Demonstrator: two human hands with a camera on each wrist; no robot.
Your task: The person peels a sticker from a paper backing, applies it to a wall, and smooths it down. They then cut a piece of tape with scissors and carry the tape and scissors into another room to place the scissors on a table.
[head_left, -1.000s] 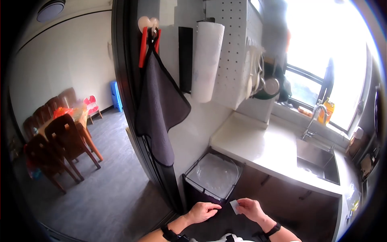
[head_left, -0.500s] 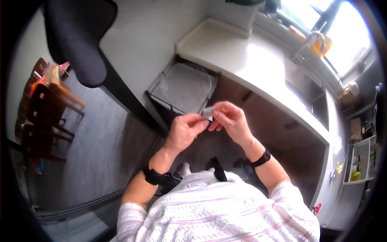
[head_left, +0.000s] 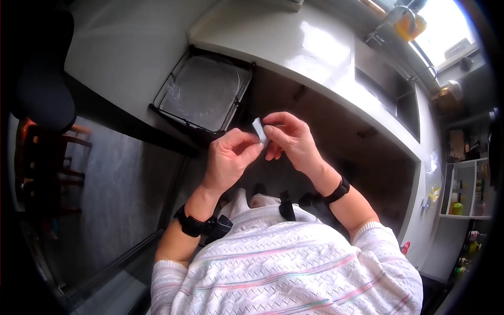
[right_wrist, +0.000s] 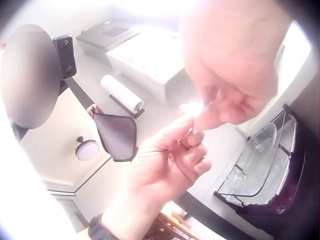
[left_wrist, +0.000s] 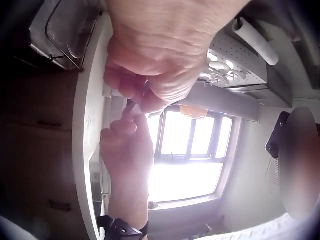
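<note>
The left hand [head_left: 229, 159] and right hand [head_left: 295, 140] each had a pinching grip on a small pale slip [head_left: 259, 129], which was between them, near the lined bin [head_left: 202, 89] beside the white counter [head_left: 278, 42].

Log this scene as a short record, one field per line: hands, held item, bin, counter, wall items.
left hand: left hand pinches the lower end of the small pale piece
right hand: right hand pinches the same piece higher up
held item: thin, creased; material unclear
bin: dark bin with clear liner, beside the counter
counter: white counter
wall items: paper roll, hanging grey cloth
</note>
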